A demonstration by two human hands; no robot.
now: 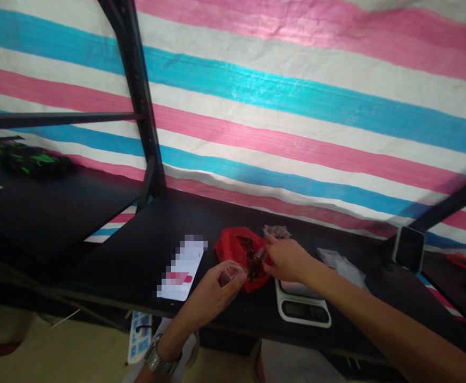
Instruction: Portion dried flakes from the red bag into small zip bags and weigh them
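Gripping a small clear plastic piece (pixel 232 274) between curled fingers and thumb, the left hand (pixel 211 293) is clenched just beside a red plastic bag (pixel 231 247). The right hand (pixel 286 260) is closed in a pinch on a slim translucent object (pixel 260 255) at the bag's open side, and the object's exact form cannot be determined. Dark, dried, shredded material (pixel 252 263) lies inside the bag, between the two hands. The bag rests on a black shelf (pixel 137 266), with a white digital scale (pixel 302 307) directly below the right hand. A small crinkled packet (pixel 276 231) lies behind the bag, and crumpled clear plastic (pixel 340 266) lies to its right. A blurred white paper (pixel 181 268) lies left of the left hand. A phone (pixel 408 249) stands upright near the shelf's far end. A metal wristwatch (pixel 157 360) is worn on the left wrist.
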